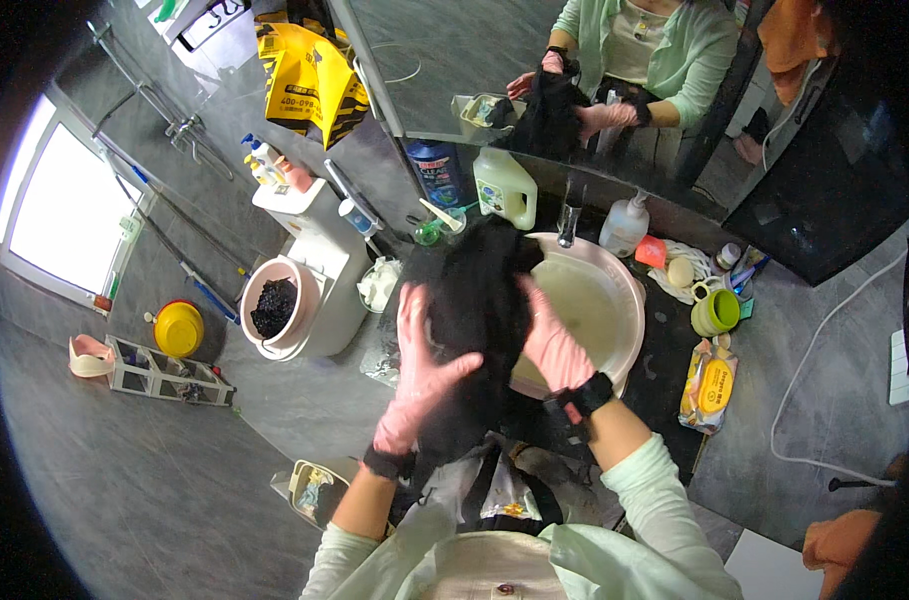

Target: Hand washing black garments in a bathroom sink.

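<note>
A bunched black cloth (477,307), blurred at its edges, is between my two hands in front of the washbasin. My left hand (424,367), in a pink glove, lies along its left side with fingers stretched up and thumb across the cloth. On the other side, my gloved right hand (558,341) presses against the cloth, its fingertips partly hidden. Black bands circle both wrists. Cloudy water fills the pale pink basin (634,330), whose left part is hidden by the cloth. Above its far rim is a metal faucet (569,214).
Bottles, including a green jug (503,187) and a pump bottle (624,225), line the mirror. On the right are a green mug (715,311) and a wipes pack (709,386). A pink bucket (304,296) holding dark material stands left, on a white appliance (342,262).
</note>
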A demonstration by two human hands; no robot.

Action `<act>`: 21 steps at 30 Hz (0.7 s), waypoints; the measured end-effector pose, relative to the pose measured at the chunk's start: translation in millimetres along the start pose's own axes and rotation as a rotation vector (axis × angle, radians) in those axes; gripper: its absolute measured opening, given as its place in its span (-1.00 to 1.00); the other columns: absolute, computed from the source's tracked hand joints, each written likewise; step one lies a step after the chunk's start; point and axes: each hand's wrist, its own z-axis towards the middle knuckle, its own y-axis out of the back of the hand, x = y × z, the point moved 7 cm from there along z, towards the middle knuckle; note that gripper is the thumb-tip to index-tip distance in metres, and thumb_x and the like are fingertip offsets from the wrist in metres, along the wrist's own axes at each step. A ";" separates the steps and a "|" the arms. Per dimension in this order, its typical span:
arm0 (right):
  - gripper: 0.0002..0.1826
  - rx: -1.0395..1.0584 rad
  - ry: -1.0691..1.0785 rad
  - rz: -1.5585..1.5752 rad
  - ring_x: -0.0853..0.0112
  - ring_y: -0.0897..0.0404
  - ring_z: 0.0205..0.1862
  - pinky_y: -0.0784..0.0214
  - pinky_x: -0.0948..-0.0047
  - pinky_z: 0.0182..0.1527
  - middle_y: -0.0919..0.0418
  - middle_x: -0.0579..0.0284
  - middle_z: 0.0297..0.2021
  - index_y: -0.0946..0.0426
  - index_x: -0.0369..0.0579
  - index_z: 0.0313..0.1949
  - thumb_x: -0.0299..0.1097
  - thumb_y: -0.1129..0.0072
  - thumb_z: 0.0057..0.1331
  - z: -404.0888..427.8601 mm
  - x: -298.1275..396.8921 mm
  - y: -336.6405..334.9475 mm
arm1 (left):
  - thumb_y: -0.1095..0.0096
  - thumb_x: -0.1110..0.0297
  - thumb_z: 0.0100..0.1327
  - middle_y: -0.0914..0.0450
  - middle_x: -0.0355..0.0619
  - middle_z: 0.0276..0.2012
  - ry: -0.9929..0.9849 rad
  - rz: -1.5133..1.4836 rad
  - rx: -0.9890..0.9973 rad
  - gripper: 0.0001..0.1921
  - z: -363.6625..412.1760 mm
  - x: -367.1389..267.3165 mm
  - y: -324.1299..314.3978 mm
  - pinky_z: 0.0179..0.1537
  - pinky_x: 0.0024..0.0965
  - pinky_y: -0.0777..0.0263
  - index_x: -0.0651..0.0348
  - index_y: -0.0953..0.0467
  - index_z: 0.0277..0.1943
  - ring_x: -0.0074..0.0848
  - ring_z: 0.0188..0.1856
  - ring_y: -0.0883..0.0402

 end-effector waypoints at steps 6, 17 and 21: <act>-0.49 -0.035 0.402 -0.380 0.27 -0.44 -0.04 -0.27 0.36 0.04 -0.44 0.07 -0.05 -0.27 -0.17 0.07 -0.33 -0.09 0.11 -44.0 101.0 17.0 | -0.38 0.08 -0.12 0.10 0.21 0.26 0.316 -0.129 0.282 0.11 -58.3 58.6 -101.4 0.28 -0.29 0.13 0.42 0.29 0.27 -0.15 0.32 0.10; -0.44 0.016 0.532 -1.340 0.15 -0.43 -0.06 -0.25 0.34 0.02 -0.47 -0.07 -0.16 -0.33 -0.26 -0.04 -0.36 -0.25 -0.06 -79.1 76.9 71.5 | 0.02 0.43 0.25 -0.46 -0.13 -0.02 0.363 -1.127 0.313 -0.59 100.9 74.5 -145.8 0.02 -0.49 -0.28 0.29 -0.24 0.16 -0.50 -0.03 -0.43; -0.62 -0.067 0.009 -1.799 0.11 -0.25 0.14 -0.06 0.26 0.15 -0.37 -0.08 -0.02 -0.44 -0.21 -0.16 -0.40 -0.10 -0.04 -74.2 -15.4 141.5 | -0.06 0.53 0.03 -0.43 -0.05 -0.02 0.472 -0.510 0.388 -0.46 48.7 155.0 -169.8 0.04 -0.43 -0.28 0.26 -0.24 0.15 -0.38 0.02 -0.40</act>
